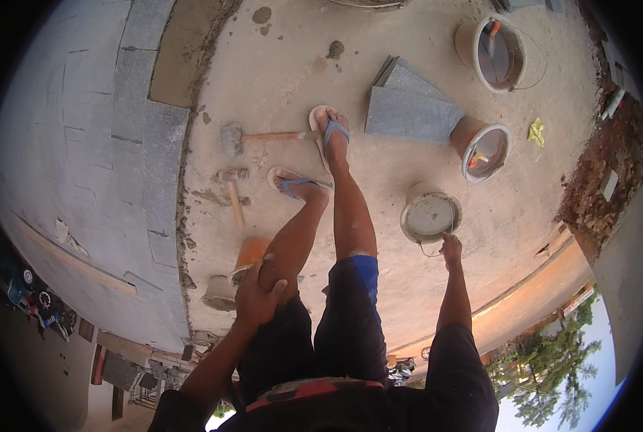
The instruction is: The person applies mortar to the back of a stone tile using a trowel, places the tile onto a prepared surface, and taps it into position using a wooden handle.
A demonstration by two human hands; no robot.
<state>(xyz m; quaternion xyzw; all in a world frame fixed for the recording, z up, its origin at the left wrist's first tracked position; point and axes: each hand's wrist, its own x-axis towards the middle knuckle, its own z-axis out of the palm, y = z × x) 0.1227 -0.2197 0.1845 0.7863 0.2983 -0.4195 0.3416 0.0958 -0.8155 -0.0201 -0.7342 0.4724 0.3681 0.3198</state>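
Good handling of the bucket (424, 191) likely called for a full grip on its wire handle (424, 252) and a slow, level pull, so that its grey contents (431, 217) would not slop over. The bucket sat just beyond the right hand (451, 249), which was curled closed, seemingly around that handle. Well to the bucket's left, the left hand (259, 302) lay loosely spread on the knee (271, 271), grasping nothing.
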